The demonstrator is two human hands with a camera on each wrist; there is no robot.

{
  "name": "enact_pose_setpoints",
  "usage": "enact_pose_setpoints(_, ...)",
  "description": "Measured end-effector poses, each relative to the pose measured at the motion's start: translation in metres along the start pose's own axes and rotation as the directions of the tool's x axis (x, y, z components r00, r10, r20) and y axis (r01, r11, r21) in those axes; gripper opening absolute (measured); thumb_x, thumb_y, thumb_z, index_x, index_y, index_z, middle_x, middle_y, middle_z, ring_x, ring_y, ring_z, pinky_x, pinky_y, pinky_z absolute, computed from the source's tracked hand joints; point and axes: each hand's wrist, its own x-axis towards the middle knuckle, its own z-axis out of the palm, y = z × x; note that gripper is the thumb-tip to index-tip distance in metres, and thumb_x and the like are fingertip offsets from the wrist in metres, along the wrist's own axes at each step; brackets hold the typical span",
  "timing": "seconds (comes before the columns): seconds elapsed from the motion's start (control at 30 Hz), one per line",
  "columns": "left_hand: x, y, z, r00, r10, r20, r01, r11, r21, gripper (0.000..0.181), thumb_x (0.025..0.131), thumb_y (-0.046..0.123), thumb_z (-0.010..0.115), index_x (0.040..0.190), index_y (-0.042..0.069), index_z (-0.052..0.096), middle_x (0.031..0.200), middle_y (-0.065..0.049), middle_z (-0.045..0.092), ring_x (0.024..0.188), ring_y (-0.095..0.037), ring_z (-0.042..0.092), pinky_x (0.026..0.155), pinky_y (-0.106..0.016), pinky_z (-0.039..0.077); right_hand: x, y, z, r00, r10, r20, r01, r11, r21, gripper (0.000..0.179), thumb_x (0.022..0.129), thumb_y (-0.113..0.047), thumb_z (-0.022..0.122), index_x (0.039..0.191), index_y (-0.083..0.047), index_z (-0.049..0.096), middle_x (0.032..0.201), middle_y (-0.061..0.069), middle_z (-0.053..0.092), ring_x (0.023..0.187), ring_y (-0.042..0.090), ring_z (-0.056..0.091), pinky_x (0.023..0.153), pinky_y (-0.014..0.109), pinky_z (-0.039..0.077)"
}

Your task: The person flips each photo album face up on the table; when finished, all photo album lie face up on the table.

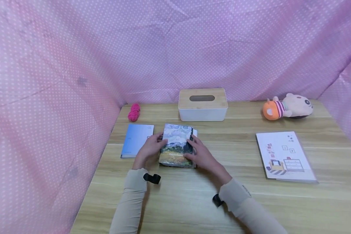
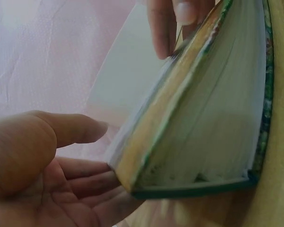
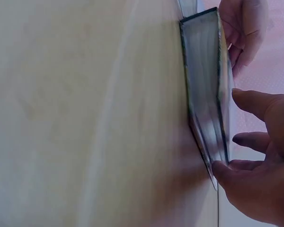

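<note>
A photo album (image 1: 175, 144) with a painted landscape cover lies on the wooden table, its white inner edge showing along the right side. My left hand (image 1: 152, 146) is at its left side, the thumb reaching over the cover. In the left wrist view, the left fingers (image 2: 92, 182) lie fairly straight against the album's spine (image 2: 154, 118), and the thumb is raised apart from them. On the opposite side my right hand (image 1: 203, 156) holds the album's right edge, thumb over the cover and fingertips (image 3: 221, 169) at the corner.
A blue book (image 1: 136, 139) lies just left of the album, partly behind my left hand. Pink yarn (image 1: 134, 112), a wood-topped tissue box (image 1: 202, 109) and plush toys (image 1: 289, 106) line the back. At the right is a white illustrated book (image 1: 285, 154). Dotted pink cloth (image 1: 169, 48) hangs behind.
</note>
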Motion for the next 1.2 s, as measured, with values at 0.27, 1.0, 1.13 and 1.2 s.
enact_pose_setpoints(0.27,0.001,0.031,0.005,0.984,0.067,-0.162,-0.029,0.974,0.223,0.048,0.098,0.027,0.051,0.138,0.002,0.047,0.135,-0.019,0.055,0.126,-0.034,0.051,0.104,-0.048,0.042,-0.007,0.006,-0.031,0.996,-0.081,-0.043,0.081,0.997,-0.008,0.055,0.094,-0.030,0.060,0.143,-0.009,0.043,0.153,0.016,0.032,0.140,0.038,0.030,0.112,0.056,0.026)
enact_pose_setpoints(1.0,0.018,0.102,0.099,0.920,0.362,-0.150,-0.274,0.868,0.415,0.043,0.096,0.023,0.051,0.135,0.004,0.050,0.137,-0.013,0.051,0.130,-0.027,0.044,0.109,-0.039,0.039,-0.075,0.066,-0.138,0.970,-0.110,-0.218,0.084,0.989,-0.124,0.041,0.098,-0.026,0.053,0.131,-0.002,0.054,0.144,0.022,0.041,0.130,0.044,0.041,0.101,0.058,0.041)
enact_pose_setpoints(1.13,0.022,0.117,0.119,0.922,0.376,-0.091,-0.316,0.867,0.386,0.045,0.096,0.025,0.051,0.136,0.004,0.049,0.139,-0.013,0.050,0.132,-0.027,0.044,0.111,-0.038,0.037,-0.087,0.078,-0.153,0.963,-0.099,-0.253,0.059,0.985,-0.161,0.042,0.098,-0.026,0.054,0.132,-0.001,0.053,0.144,0.023,0.040,0.128,0.046,0.041,0.100,0.061,0.040)
enact_pose_setpoints(1.2,0.024,0.123,0.131,0.927,0.370,-0.064,-0.323,0.871,0.371,0.047,0.097,0.026,0.051,0.138,0.005,0.047,0.141,-0.012,0.049,0.132,-0.027,0.044,0.111,-0.037,0.037,-0.094,0.084,-0.162,0.957,-0.100,-0.271,0.052,0.983,-0.176,0.043,0.098,-0.025,0.054,0.132,0.001,0.052,0.143,0.025,0.040,0.126,0.048,0.041,0.098,0.062,0.040)
